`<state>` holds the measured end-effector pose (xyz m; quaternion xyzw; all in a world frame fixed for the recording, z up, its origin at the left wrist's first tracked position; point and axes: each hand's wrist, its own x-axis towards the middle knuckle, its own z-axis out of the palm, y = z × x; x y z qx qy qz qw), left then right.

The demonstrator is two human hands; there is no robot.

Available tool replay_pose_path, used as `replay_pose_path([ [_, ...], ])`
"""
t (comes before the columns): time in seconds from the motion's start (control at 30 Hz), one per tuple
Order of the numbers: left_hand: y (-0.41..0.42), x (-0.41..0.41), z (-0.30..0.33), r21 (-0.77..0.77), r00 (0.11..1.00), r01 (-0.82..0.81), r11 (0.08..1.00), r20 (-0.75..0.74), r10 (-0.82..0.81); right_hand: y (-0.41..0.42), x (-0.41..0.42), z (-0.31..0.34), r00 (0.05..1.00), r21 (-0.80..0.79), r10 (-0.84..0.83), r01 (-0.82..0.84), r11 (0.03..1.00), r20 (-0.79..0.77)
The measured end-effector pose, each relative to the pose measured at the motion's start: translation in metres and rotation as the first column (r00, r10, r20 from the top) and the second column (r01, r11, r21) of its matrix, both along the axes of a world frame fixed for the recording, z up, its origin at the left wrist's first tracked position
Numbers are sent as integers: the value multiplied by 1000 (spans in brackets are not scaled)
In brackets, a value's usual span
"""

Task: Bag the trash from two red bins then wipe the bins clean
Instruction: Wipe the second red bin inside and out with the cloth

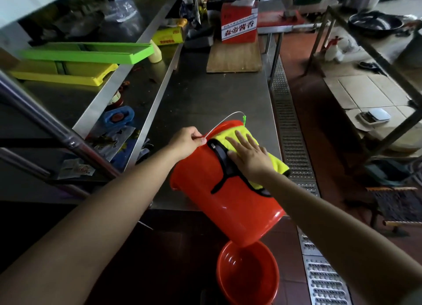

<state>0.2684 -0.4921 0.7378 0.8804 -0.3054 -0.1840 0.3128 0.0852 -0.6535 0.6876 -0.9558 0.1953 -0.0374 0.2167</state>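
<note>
Steel table (205, 94) in cluttered kitchen; red bin (212, 190) tipped on its edge, your left hand (187, 142) pinching wire handle (226, 119), right hand (249, 154) flat, fingers straight, pressing yellow cloth (274, 165) on bin's side. Second bin (247, 272) on floor looks empty. Bagging seems done; wiping underway, second bin likely left

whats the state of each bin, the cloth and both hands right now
red bin on the table: tipped on its side, base over the table edge
second red bin: upright on the floor
yellow cloth: spread on the tipped bin
left hand: pinches the wire handle
right hand: flat on the cloth
</note>
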Motion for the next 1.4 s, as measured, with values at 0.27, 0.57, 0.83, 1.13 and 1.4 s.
replay_pose_path([
  [0.27,-7,-1,1,46,996,-32,998,89,28,-13,21,1,1000,21,-2,2,1000,14],
  [0.57,-19,-16,12,87,994,-65,994,95,56,17,-113,-33,996,-162,-53,63,985,66],
  [0.83,-28,-81,3,44,728,28,999,684,-51,13,-153,-46,974,-37,-214,218,975,76],
  [1.13,8,-257,-95,222,677,312,924,630,-380,-6,-152,-37,930,129,-228,198,972,288],
  [1.4,-28,-277,-111,308,760,147,940,573,-307,-32,-182,-39,865,373,-459,365,853,204],
])
